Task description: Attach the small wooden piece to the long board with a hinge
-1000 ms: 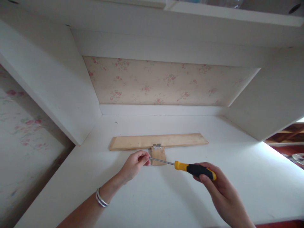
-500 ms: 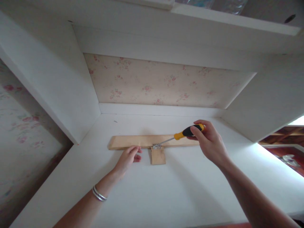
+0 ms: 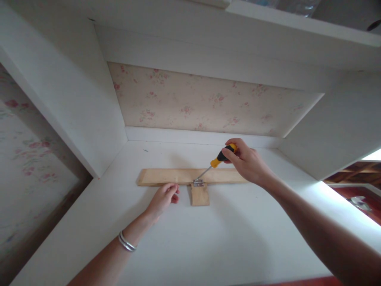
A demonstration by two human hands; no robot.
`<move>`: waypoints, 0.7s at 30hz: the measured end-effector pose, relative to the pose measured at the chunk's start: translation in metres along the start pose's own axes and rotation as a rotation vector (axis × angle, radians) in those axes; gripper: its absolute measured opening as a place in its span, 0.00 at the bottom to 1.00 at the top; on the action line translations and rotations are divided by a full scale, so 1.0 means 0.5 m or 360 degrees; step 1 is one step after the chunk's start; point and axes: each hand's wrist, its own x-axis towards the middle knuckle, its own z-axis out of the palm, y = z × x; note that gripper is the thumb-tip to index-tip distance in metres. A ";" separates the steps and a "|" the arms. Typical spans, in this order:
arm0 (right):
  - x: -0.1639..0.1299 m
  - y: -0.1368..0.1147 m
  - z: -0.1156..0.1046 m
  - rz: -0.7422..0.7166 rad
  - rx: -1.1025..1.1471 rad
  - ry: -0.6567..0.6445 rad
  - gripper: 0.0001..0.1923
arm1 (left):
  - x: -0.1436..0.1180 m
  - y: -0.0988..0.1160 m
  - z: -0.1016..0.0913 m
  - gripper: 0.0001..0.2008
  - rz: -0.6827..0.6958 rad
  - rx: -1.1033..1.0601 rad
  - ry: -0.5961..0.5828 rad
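Note:
A long wooden strip (image 3: 166, 176) lies across the white desk top (image 3: 208, 234). A small metal hinge (image 3: 198, 182) joins it to a short wooden block (image 3: 199, 195) in front. My right hand (image 3: 247, 162) grips a yellow and black screwdriver (image 3: 222, 156), tilted, with its tip down on the hinge. My left hand (image 3: 163, 198) rests on the desk by the strip's front edge, left of the block, with fingers curled. Whether it pinches something small cannot be told.
White side panels (image 3: 68, 99) wall in the desk on the left and right, and a shelf (image 3: 208, 24) hangs overhead. Floral wallpaper (image 3: 202, 103) covers the back. A silver bracelet (image 3: 126, 243) sits on my left wrist.
My right hand has lifted the screwdriver from low over the desk and set its tip on the hinge, steeper now. My left hand moved off the screwdriver tip to the strip's edge.

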 end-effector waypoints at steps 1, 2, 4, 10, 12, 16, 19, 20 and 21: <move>0.003 -0.003 0.001 -0.0020 -0.0019 -0.0025 0.18 | 0.000 0.000 0.000 0.17 0.0001 0.0008 -0.0001; 0.007 -0.006 0.002 -0.0047 -0.0045 -0.0050 0.17 | 0.000 0.000 0.000 0.17 -0.0002 0.0017 -0.0002; 0.016 -0.014 0.003 -0.0122 -0.0122 -0.0102 0.17 | 0.000 0.000 0.001 0.16 -0.0013 0.0037 -0.0002; 0.065 -0.060 -0.004 -0.0391 -0.0402 -0.0380 0.16 | 0.000 0.002 0.004 0.17 -0.0003 0.0056 0.0001; 0.086 -0.080 -0.008 -0.0443 -0.0465 -0.0524 0.17 | 0.000 0.003 0.003 0.17 -0.0002 0.0052 0.0003; 0.129 -0.115 -0.011 -0.0516 -0.0568 -0.0844 0.19 | 0.000 0.004 0.001 0.18 -0.0015 0.0040 -0.0003; 0.154 -0.138 -0.008 -0.0519 -0.0661 -0.1072 0.22 | 0.002 0.004 -0.001 0.17 -0.0020 0.0022 -0.0011; 0.160 -0.147 -0.007 -0.0490 -0.0719 -0.1129 0.22 | 0.003 0.003 -0.002 0.17 -0.0018 0.0011 -0.0015; 0.166 -0.157 -0.005 -0.0456 -0.0793 -0.1166 0.22 | 0.004 0.002 -0.002 0.17 -0.0018 0.0001 -0.0019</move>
